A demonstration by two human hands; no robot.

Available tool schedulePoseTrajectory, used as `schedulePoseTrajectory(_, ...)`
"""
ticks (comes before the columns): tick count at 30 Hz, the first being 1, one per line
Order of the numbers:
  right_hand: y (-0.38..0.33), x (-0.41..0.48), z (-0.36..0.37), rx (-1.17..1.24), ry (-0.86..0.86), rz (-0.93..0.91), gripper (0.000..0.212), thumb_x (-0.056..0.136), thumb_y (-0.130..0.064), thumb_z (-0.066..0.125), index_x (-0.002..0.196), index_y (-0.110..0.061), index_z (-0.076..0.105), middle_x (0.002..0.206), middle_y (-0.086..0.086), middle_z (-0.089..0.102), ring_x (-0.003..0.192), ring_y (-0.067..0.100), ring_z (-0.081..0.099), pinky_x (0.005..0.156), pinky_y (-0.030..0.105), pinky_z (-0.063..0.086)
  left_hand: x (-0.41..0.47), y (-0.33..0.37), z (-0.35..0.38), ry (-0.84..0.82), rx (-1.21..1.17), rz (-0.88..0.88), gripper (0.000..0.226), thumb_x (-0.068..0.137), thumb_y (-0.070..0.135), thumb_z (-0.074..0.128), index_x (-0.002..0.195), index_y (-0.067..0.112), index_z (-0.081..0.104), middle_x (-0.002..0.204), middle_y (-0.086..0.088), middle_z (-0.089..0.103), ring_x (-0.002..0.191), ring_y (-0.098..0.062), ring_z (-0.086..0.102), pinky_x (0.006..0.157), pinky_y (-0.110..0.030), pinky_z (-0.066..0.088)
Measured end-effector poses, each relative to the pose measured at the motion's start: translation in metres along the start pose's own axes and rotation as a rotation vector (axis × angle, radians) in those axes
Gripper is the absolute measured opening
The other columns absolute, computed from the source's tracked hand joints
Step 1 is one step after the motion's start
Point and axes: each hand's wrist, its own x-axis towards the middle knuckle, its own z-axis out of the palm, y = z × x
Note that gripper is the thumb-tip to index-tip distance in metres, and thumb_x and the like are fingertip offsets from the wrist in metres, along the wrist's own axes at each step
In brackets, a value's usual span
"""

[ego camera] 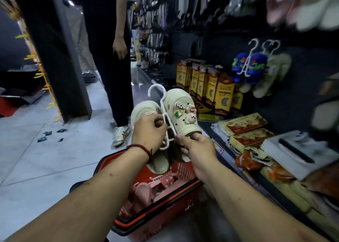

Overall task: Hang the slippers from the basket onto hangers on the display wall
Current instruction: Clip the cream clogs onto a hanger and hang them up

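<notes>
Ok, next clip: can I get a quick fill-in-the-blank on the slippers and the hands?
1. The left hand and right hand hold cream slippers on a hanger coloured ____.
2. The basket beneath them is ____.
3. The loose slippers inside it are ____.
4. The hung pair beside the yellow boxes is ____.
Missing: white; red; pink; blue.

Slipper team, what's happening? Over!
Left hand, right hand grip cream slippers on white hanger. Held above red basket, not hung yet. Pink slippers wait in basket.
</notes>
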Motion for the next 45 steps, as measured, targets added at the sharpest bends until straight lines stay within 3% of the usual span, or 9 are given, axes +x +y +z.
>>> schedulePoseTrajectory(3,-0.026,-0.017,-0.040,0.021,0.077,-0.080,0.003,0.087,-0.003,0.074,0.086,-0.006,0.072,0.076,0.009,0.072,0.061,0.015,0.068,0.054,0.024,0.054,-0.011,0.034,0.018,-0.149,-0.077,0.065,0.013,0.081,0.006,0.069,0.086,0.016,0.074,0.076,-0.003,0.075,0.056,-0.019,0.069,0.066,-0.045,0.061)
schedulePoseTrajectory(6,-0.047,-0.033,-0.080,-0.012,0.138,-0.118,0.008,0.087,-0.005,0.074,0.080,-0.008,0.070,0.075,0.009,0.071,0.053,0.010,0.063,0.048,0.022,0.048,-0.018,0.071,0.041,-0.228,-0.175,0.072,0.018,0.081,0.004,0.072,0.080,0.022,0.076,0.076,-0.002,0.075,0.053,-0.019,0.065,0.064,-0.039,0.060)
schedulePoseTrajectory(11,-0.075,-0.062,-0.141,-0.049,0.278,-0.160,0.019,0.087,-0.012,0.075,0.072,-0.009,0.065,0.073,0.012,0.067,0.055,0.019,0.060,0.054,0.029,0.048,-0.033,0.133,0.082,-0.213,-0.120,0.180,0.006,0.078,0.021,0.079,0.080,0.027,0.078,0.076,0.011,0.075,0.067,-0.002,0.067,0.071,-0.023,0.054)
schedulePoseTrajectory(17,-0.107,-0.098,-0.200,-0.069,0.501,-0.226,0.022,0.092,-0.014,0.071,0.080,0.004,0.071,0.085,0.024,0.074,0.085,0.044,0.072,0.077,0.054,0.059,-0.051,0.197,0.139,-0.294,-0.095,0.330,0.007,0.077,0.029,0.077,0.083,0.026,0.080,0.082,0.008,0.076,0.080,-0.010,0.069,0.074,-0.028,0.054)
schedulePoseTrajectory(24,-0.142,-0.140,-0.265,-0.130,0.686,-0.246,0.031,0.096,-0.025,0.067,0.072,-0.008,0.056,0.072,0.020,0.066,0.077,0.041,0.073,0.072,0.052,0.058,-0.081,0.271,0.197,-0.453,-0.169,0.427,0.021,0.066,0.050,0.062,0.079,0.038,0.075,0.081,0.013,0.074,0.083,-0.014,0.069,0.077,-0.034,0.057)
schedulePoseTrajectory(31,-0.163,-0.162,-0.315,-0.141,0.909,-0.316,0.035,0.089,-0.022,0.075,0.063,-0.007,0.058,0.065,0.019,0.061,0.076,0.050,0.070,0.066,0.055,0.056,-0.109,0.324,0.255,-0.542,-0.258,0.498,0.005,0.074,0.033,0.070,0.070,0.032,0.072,0.075,0.009,0.073,0.084,-0.020,0.069,0.078,-0.033,0.056)
schedulePoseTrajectory(34,-0.171,-0.163,-0.337,-0.087,0.965,-0.325,0.031,0.090,-0.017,0.073,0.066,-0.001,0.059,0.065,0.021,0.065,0.075,0.049,0.071,0.068,0.053,0.056,-0.114,0.344,0.281,-0.588,-0.273,0.527,0.020,0.074,0.029,0.069,0.056,0.033,0.061,0.065,0.008,0.066,0.077,-0.020,0.067,0.073,-0.032,0.056)
schedulePoseTrajectory(41,-0.185,-0.140,-0.392,-0.071,1.051,-0.346,0.035,0.090,-0.017,0.073,0.056,-0.008,0.069,0.074,0.021,0.074,0.075,0.045,0.072,0.078,0.061,0.058,-0.110,0.381,0.339,-0.674,-0.345,0.587,0.015,0.081,0.021,0.064,0.075,0.030,0.074,0.076,0.007,0.073,0.079,-0.018,0.068,0.075,-0.033,0.057)
schedulePoseTrajectory(45,-0.200,-0.123,-0.412,-0.061,1.074,-0.361,0.024,0.090,-0.016,0.072,0.068,-0.008,0.070,0.078,0.024,0.074,0.071,0.041,0.072,0.079,0.058,0.059,-0.100,0.399,0.364,-0.666,-0.348,0.601,0.029,0.080,0.016,0.059,0.056,0.031,0.061,0.062,0.004,0.066,0.069,-0.021,0.063,0.062,-0.023,0.049)
